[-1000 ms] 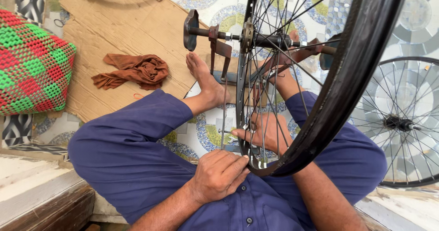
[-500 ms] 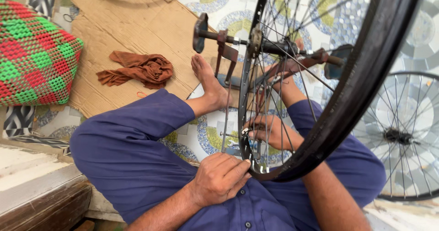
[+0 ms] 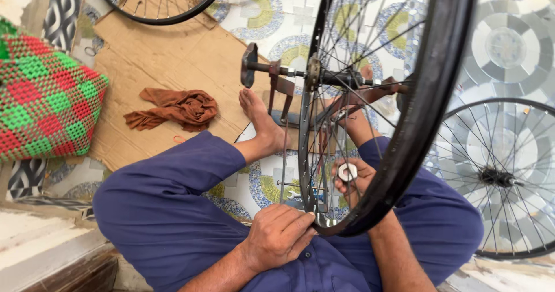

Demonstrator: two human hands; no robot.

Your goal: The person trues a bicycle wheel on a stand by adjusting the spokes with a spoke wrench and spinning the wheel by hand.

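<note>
A black bicycle wheel [image 3: 439,90] stands upright on a truing stand [image 3: 277,90] between my legs. My left hand [image 3: 280,234] pinches the near bottom of the rim. Behind the spokes, my right hand [image 3: 352,179] is shut on a small round spoke wrench [image 3: 347,172] close to the rim. I sit on the floor in blue clothes, bare feet braced against the stand's base.
A brown rag [image 3: 176,108] lies on flattened cardboard [image 3: 173,55]. A red and green woven basket [image 3: 43,104] stands at left. Another spoked wheel [image 3: 503,176] lies at right, and more tyres [image 3: 167,3] at the top. A stone step [image 3: 46,251] is at lower left.
The view has shifted up and closer. My right hand has turned so the wrench now faces me, and my left hand has stayed on the rim.
</note>
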